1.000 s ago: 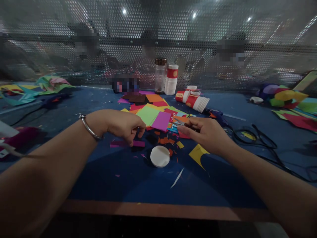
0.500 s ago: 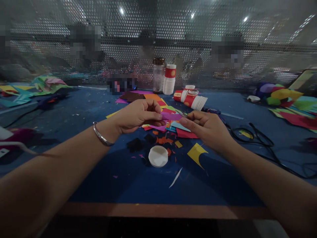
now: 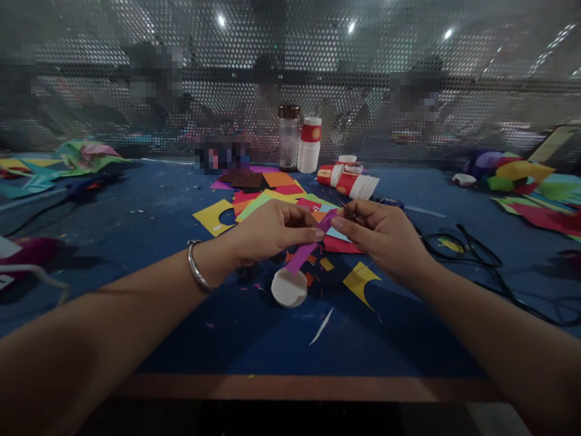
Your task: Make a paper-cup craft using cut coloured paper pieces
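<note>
A purple paper strip [image 3: 302, 257] slants between my hands, its lower end over a small white round piece [image 3: 289, 289] that looks like a cut paper-cup base. My left hand [image 3: 290, 233], with a silver bangle at the wrist, pinches the strip between thumb and fingers. At the strip's upper end, the thumb and fingertips of my right hand [image 3: 372, 233] are closed close against it. Thin dark metal scissors [image 3: 348, 211] stick out from that right hand, mostly hidden by the fingers. Behind lies a heap of coloured paper [image 3: 267, 200].
A yellow scrap [image 3: 362, 281] and a white sliver [image 3: 322, 327] lie near me. Farther back stand a clear bottle [image 3: 288, 142] and stacked paper cups [image 3: 309, 148], with more cups [image 3: 351, 183] on their side. A black cable [image 3: 472, 248] coils at right.
My left hand has moved right and slightly down, close to my right hand. The purple paper has turned from lying level to slanting downward toward the white round piece.
</note>
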Motion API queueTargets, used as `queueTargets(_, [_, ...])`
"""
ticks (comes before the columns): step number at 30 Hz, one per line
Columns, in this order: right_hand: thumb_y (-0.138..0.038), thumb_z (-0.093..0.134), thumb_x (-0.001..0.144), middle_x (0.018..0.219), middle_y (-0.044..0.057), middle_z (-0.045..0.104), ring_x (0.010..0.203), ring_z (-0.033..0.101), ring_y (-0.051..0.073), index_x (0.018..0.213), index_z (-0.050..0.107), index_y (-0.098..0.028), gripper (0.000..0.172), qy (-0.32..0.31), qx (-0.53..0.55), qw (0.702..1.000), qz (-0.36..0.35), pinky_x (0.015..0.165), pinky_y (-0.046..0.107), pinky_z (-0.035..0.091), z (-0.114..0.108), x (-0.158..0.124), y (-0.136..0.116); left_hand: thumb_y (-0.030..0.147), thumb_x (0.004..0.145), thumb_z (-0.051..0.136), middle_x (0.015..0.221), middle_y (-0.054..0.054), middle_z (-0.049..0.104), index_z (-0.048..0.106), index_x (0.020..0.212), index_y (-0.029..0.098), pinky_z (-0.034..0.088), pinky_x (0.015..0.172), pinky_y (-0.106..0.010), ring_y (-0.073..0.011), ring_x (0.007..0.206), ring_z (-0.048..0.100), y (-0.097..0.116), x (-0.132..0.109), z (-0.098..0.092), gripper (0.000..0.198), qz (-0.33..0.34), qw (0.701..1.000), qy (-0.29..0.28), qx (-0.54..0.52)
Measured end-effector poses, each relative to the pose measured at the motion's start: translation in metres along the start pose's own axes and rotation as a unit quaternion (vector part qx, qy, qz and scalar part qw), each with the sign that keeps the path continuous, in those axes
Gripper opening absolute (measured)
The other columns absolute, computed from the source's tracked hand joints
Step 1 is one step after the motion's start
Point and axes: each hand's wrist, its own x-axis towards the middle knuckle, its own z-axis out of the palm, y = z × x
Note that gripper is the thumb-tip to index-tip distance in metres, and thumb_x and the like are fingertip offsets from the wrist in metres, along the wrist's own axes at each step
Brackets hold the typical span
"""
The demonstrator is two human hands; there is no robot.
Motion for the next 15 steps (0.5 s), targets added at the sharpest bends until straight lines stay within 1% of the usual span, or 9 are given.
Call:
queueTargets(2, [-0.060, 0.077, 0.075, 0.061, -0.006, 0.042, 0.054, 0.030, 0.008, 0.073, 0.061, -0.018, 0.046, 0.006, -0.005, 1.000, 0.003, 0.049, 0.026, 0.023, 0.000, -0.001, 0.000, 0.020, 0.071, 0.083, 0.060, 0.004, 0.060, 0.068, 0.066, 0.016, 0.038, 0.055, -0.020, -0.0062, 0.055, 0.049, 0.001, -0.002, 0.004, 0.016, -0.026, 0.999, 0.014, -0.034])
queueTargets(4, [-0.064, 0.075, 0.076, 0.058, -0.006, 0.039, 0.052, 0.027, 0.008, 0.072, 0.060, -0.018, 0.049, 0.008, 0.000, 1.000, 0.010, 0.048, 0.026, 0.020, 0.001, -0.001, 0.000, 0.017, 0.073, 0.080, 0.054, 0.005, 0.057, 0.067, 0.062, 0.016, 0.034, 0.049, -0.020, -0.0052, 0.049, 0.046, 0.003, -0.003, 0.007, 0.017, -0.053, 0.996, 0.033, -0.068])
queueTargets(7, [-0.073, 0.066, 0.080, 0.054, -0.007, 0.034, 0.050, 0.026, 0.008, 0.073, 0.061, -0.018, 0.055, -0.008, 0.031, 0.999, 0.017, 0.046, 0.027, 0.019, 0.002, -0.001, 0.002, 0.015, 0.078, 0.076, 0.050, 0.004, 0.057, 0.068, 0.062, 0.015, 0.030, 0.045, -0.019, -0.0049, 0.045, 0.047, 0.003, -0.004, 0.010, 0.018, -0.077, 0.992, 0.047, -0.092])
queueTargets(9, [-0.076, 0.060, 0.083, 0.052, -0.008, 0.032, 0.049, 0.025, 0.008, 0.075, 0.063, -0.018, 0.058, -0.015, 0.041, 0.999, 0.019, 0.046, 0.026, 0.019, 0.002, -0.001, 0.002, 0.015, 0.077, 0.078, 0.049, 0.004, 0.058, 0.068, 0.062, 0.015, 0.029, 0.044, -0.018, -0.0050, 0.045, 0.049, 0.004, -0.003, 0.011, 0.018, -0.087, 0.989, 0.048, -0.106])
queueTargets(12, [-0.076, 0.060, 0.082, 0.051, -0.008, 0.032, 0.048, 0.026, 0.008, 0.075, 0.063, -0.017, 0.059, -0.023, 0.044, 0.998, 0.026, 0.045, 0.026, 0.019, 0.002, -0.003, 0.001, 0.015, 0.073, 0.084, 0.050, 0.003, 0.061, 0.066, 0.062, 0.015, 0.031, 0.044, -0.018, -0.0055, 0.045, 0.052, 0.005, -0.002, 0.012, 0.020, -0.105, 0.984, 0.043, -0.139])
queueTargets(15, [-0.075, 0.062, 0.082, 0.050, -0.009, 0.031, 0.046, 0.024, 0.007, 0.076, 0.062, -0.017, 0.059, -0.038, 0.069, 0.996, 0.037, 0.043, 0.024, 0.017, 0.003, -0.004, -0.001, 0.016, 0.076, 0.083, 0.054, 0.001, 0.066, 0.066, 0.064, 0.015, 0.038, 0.048, -0.019, -0.0062, 0.046, 0.054, 0.006, -0.003, 0.014, 0.021, -0.122, 0.976, 0.030, -0.176])
